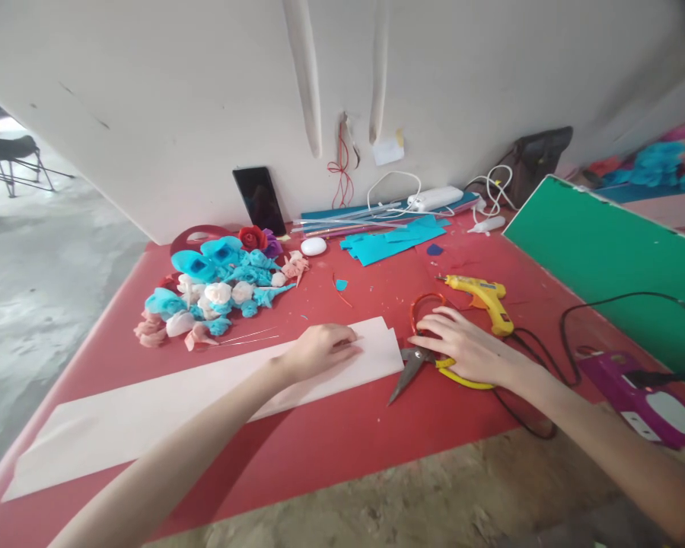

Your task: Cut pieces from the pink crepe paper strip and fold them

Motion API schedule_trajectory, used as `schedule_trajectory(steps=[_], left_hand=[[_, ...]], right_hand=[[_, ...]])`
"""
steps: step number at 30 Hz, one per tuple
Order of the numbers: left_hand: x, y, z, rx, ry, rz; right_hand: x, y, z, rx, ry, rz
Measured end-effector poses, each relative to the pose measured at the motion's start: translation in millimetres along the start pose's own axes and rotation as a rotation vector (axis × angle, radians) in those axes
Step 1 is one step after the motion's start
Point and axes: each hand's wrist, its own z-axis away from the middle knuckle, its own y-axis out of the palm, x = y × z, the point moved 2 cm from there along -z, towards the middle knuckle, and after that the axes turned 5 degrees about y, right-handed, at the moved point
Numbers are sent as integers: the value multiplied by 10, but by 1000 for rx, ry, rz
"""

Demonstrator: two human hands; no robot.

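A long strip of folded pale pink paper (pixel 205 403) lies slantwise across the red table. My left hand (pixel 323 350) rests on the strip near its right end, fingers curled and pressed together against the paper. To the right, my right hand (pixel 460 346) is closed over a pair of scissors (pixel 412 371) with one red-orange and one yellow handle. The dark blades are slightly parted and point toward the table's front edge, just off the end of the paper. My palm and fingers hide part of the handles.
Blue, white, pink and red paper flowers (pixel 217 293) cluster at left. A phone (pixel 259 199) leans on the wall near a white case (pixel 313 246). Blue paper pieces (pixel 393 240) lie behind. At right are a yellow glue gun (pixel 485 297), green board (pixel 610 266) and purple power strip (pixel 642 399).
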Motion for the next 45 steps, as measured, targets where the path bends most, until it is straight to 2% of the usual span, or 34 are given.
schedule_trajectory(steps=[8,11,14,16,18,21,27,36,45], left_hand=[[0,2,11,-65,41,-23],[-97,-13,35,-109,160,-46],[-236,-18,57,-7,416,-71],[-274,2,59,120,477,-86],[-252,35,51,209,437,-90],[-172,80,40,265,375,-93],[-114,63,34,267,361,-42],[-146,12,12,284,312,38],[-110,53,16,267,300,32]], right_hand=[[12,-21,25,-6,-45,25],[8,-12,46,-11,-45,35],[7,-3,51,-13,-60,52],[1,7,52,-4,-66,61],[-8,18,57,8,-63,67],[-15,28,80,21,-67,73],[-10,15,105,16,-78,81],[3,29,-93,5,-129,73],[-1,43,-43,-17,-131,83]])
